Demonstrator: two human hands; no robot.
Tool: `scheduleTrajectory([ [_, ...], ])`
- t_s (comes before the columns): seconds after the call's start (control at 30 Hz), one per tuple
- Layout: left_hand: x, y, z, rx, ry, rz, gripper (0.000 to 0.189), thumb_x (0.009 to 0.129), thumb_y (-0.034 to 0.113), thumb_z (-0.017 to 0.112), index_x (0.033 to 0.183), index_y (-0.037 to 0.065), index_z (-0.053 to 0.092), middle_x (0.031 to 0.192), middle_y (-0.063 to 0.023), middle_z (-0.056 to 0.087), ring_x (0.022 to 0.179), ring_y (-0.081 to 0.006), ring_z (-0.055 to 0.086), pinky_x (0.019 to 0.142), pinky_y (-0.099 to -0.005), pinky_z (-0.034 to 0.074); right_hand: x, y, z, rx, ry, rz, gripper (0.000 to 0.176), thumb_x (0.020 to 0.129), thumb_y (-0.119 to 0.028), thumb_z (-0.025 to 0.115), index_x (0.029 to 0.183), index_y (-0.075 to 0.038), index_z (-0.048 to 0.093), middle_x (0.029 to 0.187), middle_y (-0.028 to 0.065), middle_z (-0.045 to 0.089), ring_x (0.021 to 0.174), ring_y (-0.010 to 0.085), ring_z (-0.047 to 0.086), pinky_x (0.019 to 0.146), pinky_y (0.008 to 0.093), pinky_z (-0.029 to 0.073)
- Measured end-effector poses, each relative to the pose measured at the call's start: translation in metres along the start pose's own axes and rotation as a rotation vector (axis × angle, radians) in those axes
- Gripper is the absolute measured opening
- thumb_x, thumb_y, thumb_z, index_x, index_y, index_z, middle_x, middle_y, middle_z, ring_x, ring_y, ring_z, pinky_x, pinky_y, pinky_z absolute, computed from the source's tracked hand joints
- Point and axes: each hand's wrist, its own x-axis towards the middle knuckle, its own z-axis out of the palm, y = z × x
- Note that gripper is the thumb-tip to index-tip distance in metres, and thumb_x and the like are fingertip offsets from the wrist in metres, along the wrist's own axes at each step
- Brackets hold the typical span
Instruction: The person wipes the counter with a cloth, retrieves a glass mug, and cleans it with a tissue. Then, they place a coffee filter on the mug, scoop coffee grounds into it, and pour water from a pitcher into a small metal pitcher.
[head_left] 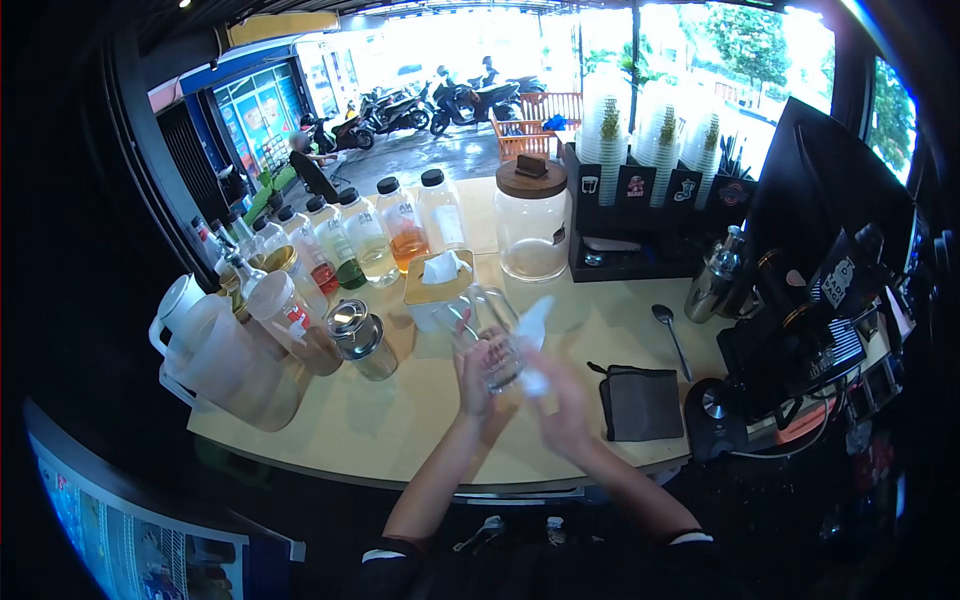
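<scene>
My left hand (474,372) is wrapped round a clear glass mug (494,335), which it holds tilted above the counter. Pinched in my right hand (556,405) is a white tissue (535,325), close against the mug's right side; motion blurs these fingers. Just behind the mug stands a tissue box (432,290) with a wooden lid and a tissue sticking out. A metal canister (361,340) stands left of the mug. To the right of my right hand lies a folded dark cloth (641,403).
Plastic pitchers (225,365) crowd the counter's left side, with several black-capped bottles (407,230) behind. A large glass jar (532,235) stands beside a black cup holder (640,240). A spoon (672,340), a metal shaker (715,278) and a dark monitor (820,190) are at right.
</scene>
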Motion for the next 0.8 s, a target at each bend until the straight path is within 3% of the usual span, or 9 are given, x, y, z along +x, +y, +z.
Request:
scheduleTrajectory([
  [0.03,-0.005,-0.001,0.009,-0.001,-0.003,-0.002,0.063,0.086,0.026,0.051,0.138,0.008,0.020,0.120,-0.0167,0.046,0.103,-0.0230,0.054,0.088,-0.0338,0.047,-0.002,-0.003,0.007,-0.405,-0.297,-0.295,0.054,0.087,-0.020,0.055,0.132,0.002,0.035,0.138,0.0225,0.032,0.130,0.0378,0.029,0.103,0.0456,0.027],
  [0.23,-0.019,0.004,0.013,0.106,-0.249,-0.098,0.076,0.085,0.046,0.052,0.140,0.011,0.014,0.126,-0.0155,0.043,0.111,-0.0231,0.052,0.087,-0.0368,0.049,0.025,-0.007,0.013,-0.497,-0.311,-0.333,0.069,0.087,-0.036,0.047,0.140,0.000,0.022,0.147,0.0196,0.011,0.136,0.0403,0.005,0.108,0.0500,0.008],
  [0.37,-0.027,0.014,0.005,0.381,-0.289,-0.123,0.080,0.079,0.031,0.068,0.138,0.009,0.019,0.120,-0.0119,0.047,0.106,-0.0204,0.054,0.085,-0.0334,0.049,0.052,-0.021,0.002,-0.571,-0.339,-0.392,0.053,0.082,-0.024,0.053,0.129,-0.002,0.040,0.122,0.0218,0.049,0.115,0.0382,0.045,0.094,0.0459,0.036],
  [0.4,-0.024,0.022,0.004,0.536,-0.389,-0.097,0.077,0.073,0.016,0.073,0.134,0.008,0.025,0.116,-0.0100,0.048,0.099,-0.0189,0.057,0.082,-0.0309,0.050,0.057,-0.027,0.001,-0.563,-0.358,-0.306,0.038,0.081,-0.019,0.056,0.116,-0.003,0.049,0.092,0.0167,0.062,0.087,0.0328,0.060,0.076,0.0406,0.046],
  [0.5,-0.026,0.039,0.014,0.627,-0.403,-0.202,0.071,0.071,0.011,0.071,0.130,0.008,0.031,0.116,-0.0102,0.048,0.095,-0.0197,0.059,0.080,-0.0319,0.050,0.074,-0.043,-0.005,-0.601,-0.714,0.008,0.030,0.083,-0.019,0.056,0.108,-0.004,0.054,0.081,0.0167,0.063,0.077,0.0317,0.062,0.069,0.0388,0.048],
  [0.6,-0.029,0.035,-0.004,0.372,-0.404,-0.388,0.064,0.070,0.014,0.068,0.123,0.004,0.036,0.112,-0.0129,0.052,0.094,-0.0238,0.060,0.081,-0.0353,0.050,0.080,-0.040,-0.013,-0.351,-0.777,-0.055,0.023,0.087,-0.020,0.054,0.102,-0.003,0.058,0.077,0.0120,0.064,0.072,0.0250,0.063,0.066,0.0352,0.048],
  [0.63,-0.033,0.036,-0.005,0.376,-0.408,-0.385,0.064,0.070,0.014,0.068,0.123,0.004,0.036,0.112,-0.0129,0.052,0.094,-0.0238,0.060,0.081,-0.0353,0.050,0.080,-0.037,-0.015,-0.351,-0.774,-0.060,0.023,0.087,-0.020,0.054,0.102,-0.003,0.058,0.077,0.0120,0.064,0.072,0.0250,0.063,0.066,0.0352,0.048],
  [0.73,-0.043,0.045,0.009,-0.743,-0.503,-0.785,0.065,0.081,0.026,0.058,0.133,0.005,0.027,0.119,-0.0198,0.047,0.096,-0.0369,0.058,0.079,-0.0446,0.052,0.083,-0.012,-0.025,0.220,-0.658,0.156,0.022,0.092,-0.021,0.050,0.089,-0.002,0.061,0.073,0.0001,0.061,0.065,0.0052,0.053,0.058,0.0224,0.043],
  [0.8,-0.039,0.046,0.010,-0.448,-0.325,-0.770,0.065,0.082,0.025,0.058,0.134,0.005,0.025,0.119,-0.0191,0.047,0.097,-0.0366,0.058,0.077,-0.0444,0.053,0.085,0.003,-0.022,0.199,-0.583,0.226,0.020,0.092,-0.018,0.050,0.087,-0.001,0.060,0.072,0.0010,0.059,0.062,0.0055,0.054,0.054,0.0224,0.044],
])
